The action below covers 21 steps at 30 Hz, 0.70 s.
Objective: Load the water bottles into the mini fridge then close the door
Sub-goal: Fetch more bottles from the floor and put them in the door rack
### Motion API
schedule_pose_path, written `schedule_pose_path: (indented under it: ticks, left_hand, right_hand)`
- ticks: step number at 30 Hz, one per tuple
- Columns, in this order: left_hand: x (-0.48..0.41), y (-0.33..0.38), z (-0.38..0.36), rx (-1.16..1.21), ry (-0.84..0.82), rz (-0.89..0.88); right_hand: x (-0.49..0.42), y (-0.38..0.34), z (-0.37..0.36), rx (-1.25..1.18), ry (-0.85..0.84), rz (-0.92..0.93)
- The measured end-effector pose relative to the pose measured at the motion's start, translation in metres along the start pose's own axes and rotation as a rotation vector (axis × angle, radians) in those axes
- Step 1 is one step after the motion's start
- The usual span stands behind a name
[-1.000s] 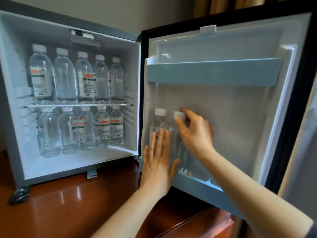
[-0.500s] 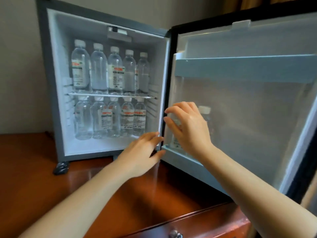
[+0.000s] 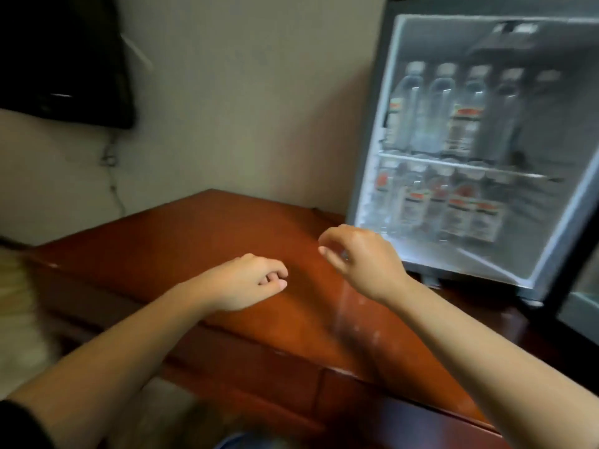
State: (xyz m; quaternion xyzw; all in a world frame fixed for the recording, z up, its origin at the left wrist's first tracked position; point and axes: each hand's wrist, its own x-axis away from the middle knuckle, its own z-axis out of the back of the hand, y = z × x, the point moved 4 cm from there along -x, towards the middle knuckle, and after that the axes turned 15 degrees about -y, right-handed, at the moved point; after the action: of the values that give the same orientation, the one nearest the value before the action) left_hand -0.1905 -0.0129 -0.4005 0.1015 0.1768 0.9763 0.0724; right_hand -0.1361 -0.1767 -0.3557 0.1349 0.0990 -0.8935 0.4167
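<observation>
**A:** What's your grip doing right now?

**B:** Nothing is in it. My left hand point(image 3: 246, 283) has its fingers curled loosely together over the glossy reddish-brown wooden table point(image 3: 194, 228), holding no bottle. My right hand point(image 3: 363, 257) hangs half curled, thumb and fingertips a little apart, also with nothing in it, just in front of the lower left corner of the grey mini fridge point(image 3: 366, 163).

**A:** And the bottles?

**B:** The clear plastic water bottles with white caps and red-and-white labels point(image 3: 453, 124) stand upright inside the mini fridge, one row on the wire shelf point(image 3: 453, 163) and one row under it. The view is smeared, so I won't count them. I see no loose bottle on the table.

**A:** So what's the step?

**B:** I judge I'm turning away from the mini fridge to look for more bottles. If there are none, only the door is left. To do it well I'd take each bottle round its middle, keep it upright, and set it down without knocking its neighbours.

**A:** Anything in the way?

**B:** The table between me and the mini fridge is bare. Its door point(image 3: 583, 306) stands open at the right edge, mostly out of view. A black flat screen point(image 3: 64, 59) hangs on the wall, well left of the mini fridge, with a thin cable point(image 3: 111, 176) trailing below; both are clear of my reach.
</observation>
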Motion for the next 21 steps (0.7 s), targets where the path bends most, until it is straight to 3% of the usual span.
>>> schedule_pose_path:
  ticks: [4, 10, 21]
  left_hand:
    - [0.061, -0.084, 0.003, 0.024, 0.078, 0.187]
    - [0.167, -0.181, -0.014, 0.043, 0.065, 0.472]
    - [0.328, -0.313, -0.121, 0.414, 0.191, 0.820]
  right_hand:
    - [-0.045, -0.079, -0.045, -0.083, -0.068, 0.185]
    - [-0.085, -0.208, -0.111, -0.215, -0.227, 0.441]
    - [-0.088, -0.390, -0.264, -0.211, -0.733, 0.641]
